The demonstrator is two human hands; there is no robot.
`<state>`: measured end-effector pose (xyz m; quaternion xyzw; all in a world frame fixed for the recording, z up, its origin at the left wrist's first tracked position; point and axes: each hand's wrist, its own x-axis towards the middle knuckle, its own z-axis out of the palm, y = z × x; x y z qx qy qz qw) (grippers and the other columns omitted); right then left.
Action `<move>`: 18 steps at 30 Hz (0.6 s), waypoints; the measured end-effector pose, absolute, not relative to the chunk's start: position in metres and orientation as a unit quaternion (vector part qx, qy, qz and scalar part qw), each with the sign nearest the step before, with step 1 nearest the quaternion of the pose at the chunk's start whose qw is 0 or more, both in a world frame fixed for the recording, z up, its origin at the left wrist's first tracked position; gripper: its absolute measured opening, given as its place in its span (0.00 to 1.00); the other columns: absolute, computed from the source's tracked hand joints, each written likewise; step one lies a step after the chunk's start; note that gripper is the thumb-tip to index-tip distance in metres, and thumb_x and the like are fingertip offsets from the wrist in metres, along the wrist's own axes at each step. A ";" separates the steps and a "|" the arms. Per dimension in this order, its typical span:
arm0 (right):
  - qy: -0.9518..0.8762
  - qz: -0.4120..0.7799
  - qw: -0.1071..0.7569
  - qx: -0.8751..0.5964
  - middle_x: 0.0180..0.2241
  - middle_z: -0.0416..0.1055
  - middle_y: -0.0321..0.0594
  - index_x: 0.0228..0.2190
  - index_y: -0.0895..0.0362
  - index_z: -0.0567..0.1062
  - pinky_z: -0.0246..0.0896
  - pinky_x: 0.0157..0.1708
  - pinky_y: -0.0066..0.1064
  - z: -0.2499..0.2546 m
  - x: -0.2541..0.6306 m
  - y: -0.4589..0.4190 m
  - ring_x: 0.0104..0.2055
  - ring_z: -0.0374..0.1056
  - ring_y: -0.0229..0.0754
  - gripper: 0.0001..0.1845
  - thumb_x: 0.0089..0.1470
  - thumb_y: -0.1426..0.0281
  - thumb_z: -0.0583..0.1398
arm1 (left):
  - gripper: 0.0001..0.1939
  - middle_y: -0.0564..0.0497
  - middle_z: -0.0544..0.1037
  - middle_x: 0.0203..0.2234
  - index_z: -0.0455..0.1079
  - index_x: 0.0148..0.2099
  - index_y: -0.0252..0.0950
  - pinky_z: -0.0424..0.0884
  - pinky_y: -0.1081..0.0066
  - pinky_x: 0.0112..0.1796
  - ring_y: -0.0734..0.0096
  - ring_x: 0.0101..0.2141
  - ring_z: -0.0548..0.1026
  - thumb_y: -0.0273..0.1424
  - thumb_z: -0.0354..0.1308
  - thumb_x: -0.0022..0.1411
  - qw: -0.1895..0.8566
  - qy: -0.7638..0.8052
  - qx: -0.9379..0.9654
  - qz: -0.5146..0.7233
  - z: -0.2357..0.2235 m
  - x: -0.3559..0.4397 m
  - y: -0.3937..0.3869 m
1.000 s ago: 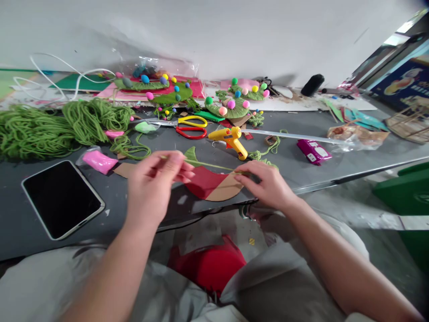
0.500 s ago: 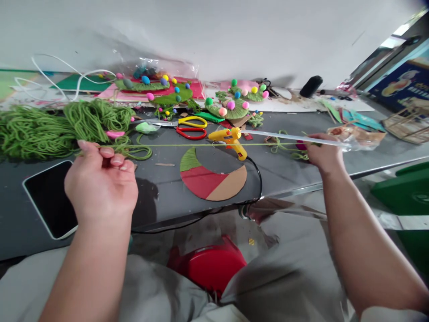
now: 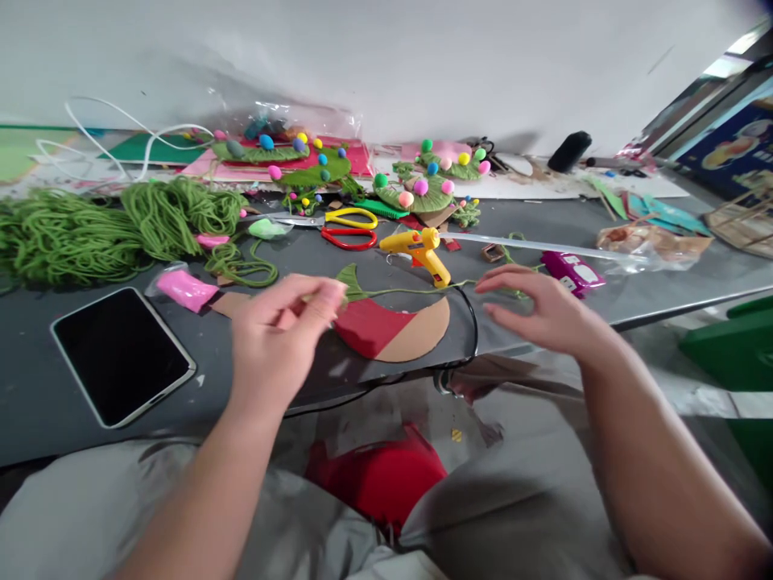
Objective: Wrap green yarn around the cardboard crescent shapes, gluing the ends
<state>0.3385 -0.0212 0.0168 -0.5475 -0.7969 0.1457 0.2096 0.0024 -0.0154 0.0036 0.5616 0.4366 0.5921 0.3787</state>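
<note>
My left hand point(image 3: 281, 334) pinches one end of a thin green yarn strand point(image 3: 411, 290) just left of a cardboard crescent point(image 3: 392, 330). The crescent is part red, part bare brown, with green yarn wound on its upper left tip. The strand runs right across the crescent toward my right hand point(image 3: 543, 310). That hand hovers over the table edge with fingers spread and holds nothing that I can see. A yellow glue gun point(image 3: 419, 251) lies just behind the crescent, its black cord looping off the table edge.
A dark tablet point(image 3: 121, 354) lies at left beside a pink packet point(image 3: 181, 290). Green yarn heaps point(image 3: 114, 229) fill the far left. Red and yellow scissors point(image 3: 344, 228), pompom-covered green pieces point(image 3: 416, 193), a purple packet point(image 3: 571, 270) and a red stool point(image 3: 378, 475) are around.
Both hands came back together from a wide stretch. The taut yarn went slack, my left hand moved right to the crescent, and my right hand moved left and opened.
</note>
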 end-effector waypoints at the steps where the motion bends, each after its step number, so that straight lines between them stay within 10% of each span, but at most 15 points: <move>1: -0.798 0.168 0.242 -0.526 0.50 0.76 0.43 0.45 0.51 0.78 0.67 0.56 0.44 0.019 0.317 -0.029 0.53 0.72 0.50 0.13 0.58 0.67 0.63 | 0.02 0.52 0.80 0.32 0.81 0.37 0.39 0.70 0.70 0.33 0.72 0.32 0.74 0.30 0.67 0.62 0.392 0.418 0.591 0.568 0.002 0.008 -0.021; 6: -0.804 0.287 0.314 -0.416 0.66 0.63 0.44 0.67 0.51 0.58 0.61 0.63 0.40 0.008 0.232 -0.052 0.66 0.62 0.49 0.45 0.53 0.66 0.69 | 0.05 0.51 0.80 0.36 0.82 0.40 0.40 0.72 0.72 0.37 0.71 0.37 0.77 0.29 0.64 0.64 0.472 0.353 0.662 0.462 -0.003 0.034 -0.042; 13: -0.752 0.352 0.312 -0.462 0.42 0.80 0.37 0.46 0.53 0.78 0.70 0.44 0.29 0.016 0.233 -0.043 0.43 0.75 0.39 0.11 0.63 0.69 0.59 | 0.05 0.50 0.80 0.36 0.81 0.40 0.38 0.73 0.73 0.37 0.71 0.38 0.77 0.29 0.62 0.66 0.443 0.387 0.637 0.498 -0.007 0.038 -0.047; 18: -0.731 0.370 0.305 -0.486 0.37 0.78 0.37 0.45 0.53 0.77 0.69 0.36 0.29 0.018 0.243 -0.040 0.35 0.72 0.37 0.12 0.64 0.62 0.60 | 0.05 0.52 0.80 0.34 0.80 0.37 0.38 0.72 0.73 0.38 0.71 0.36 0.77 0.32 0.63 0.66 0.419 0.429 0.626 0.498 -0.008 0.036 -0.042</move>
